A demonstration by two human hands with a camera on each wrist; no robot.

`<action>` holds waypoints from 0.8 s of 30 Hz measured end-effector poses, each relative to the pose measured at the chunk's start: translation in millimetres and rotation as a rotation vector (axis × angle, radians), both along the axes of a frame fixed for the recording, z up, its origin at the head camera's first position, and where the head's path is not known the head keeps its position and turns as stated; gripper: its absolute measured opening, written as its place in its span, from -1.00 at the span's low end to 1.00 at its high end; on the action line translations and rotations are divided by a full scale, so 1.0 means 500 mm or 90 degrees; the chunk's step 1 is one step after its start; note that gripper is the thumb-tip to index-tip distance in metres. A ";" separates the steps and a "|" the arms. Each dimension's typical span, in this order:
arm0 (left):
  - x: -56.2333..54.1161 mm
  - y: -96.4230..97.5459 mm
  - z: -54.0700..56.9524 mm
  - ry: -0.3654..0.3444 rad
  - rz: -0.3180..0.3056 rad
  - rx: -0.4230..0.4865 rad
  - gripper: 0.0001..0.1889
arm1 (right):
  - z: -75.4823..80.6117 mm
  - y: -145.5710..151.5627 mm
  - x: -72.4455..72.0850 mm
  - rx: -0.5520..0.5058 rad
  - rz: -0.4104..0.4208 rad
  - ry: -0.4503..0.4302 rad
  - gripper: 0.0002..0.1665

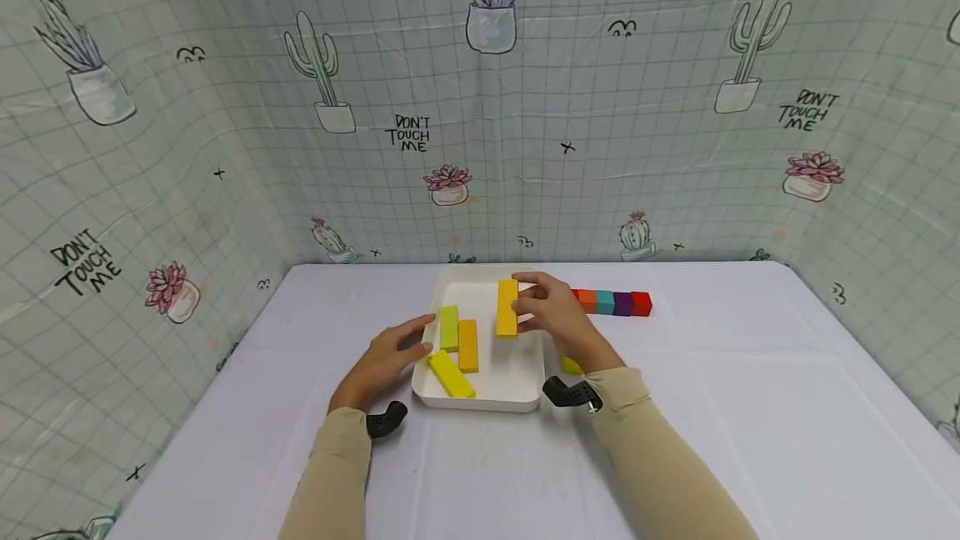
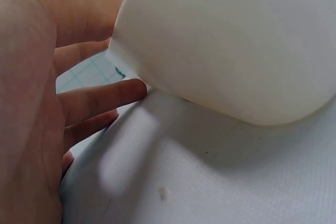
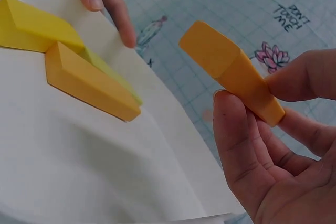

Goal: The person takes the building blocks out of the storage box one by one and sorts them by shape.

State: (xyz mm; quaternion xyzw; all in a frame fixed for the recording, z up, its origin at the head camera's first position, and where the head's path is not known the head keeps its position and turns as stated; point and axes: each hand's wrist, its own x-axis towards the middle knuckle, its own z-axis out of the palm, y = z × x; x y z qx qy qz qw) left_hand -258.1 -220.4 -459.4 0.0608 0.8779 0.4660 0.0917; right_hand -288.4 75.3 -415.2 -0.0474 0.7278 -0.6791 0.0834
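Note:
My right hand pinches a yellow-orange wooden block between thumb and fingers, holding it above the white tray. In the right wrist view this block points away from the fingertips. My left hand is at the tray's left edge, thumb and forefinger reaching to the rim; in the left wrist view, another fingertip comes right up to the tray's outer wall. Inside the tray's left side lie a lime-green block, a second yellow-orange block and a bright yellow block.
A row of coloured cubes, with a teal cube and a purple cube among them, sits right of the tray. A yellow piece shows partly beneath my right wrist. Printed cloth hangs behind the white table.

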 end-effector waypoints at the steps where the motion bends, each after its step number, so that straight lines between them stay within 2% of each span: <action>1: 0.000 0.000 0.000 -0.001 0.001 0.001 -0.41 | 0.000 0.001 0.000 -0.003 -0.001 -0.002 -0.40; 8: 0.005 -0.002 -0.002 0.003 0.001 -0.002 -0.41 | 0.003 0.011 0.002 -0.018 0.006 0.002 -0.37; 24: 0.001 -0.003 0.002 0.004 -0.011 -0.001 -0.41 | 0.009 0.063 0.007 0.012 -0.003 0.017 -0.37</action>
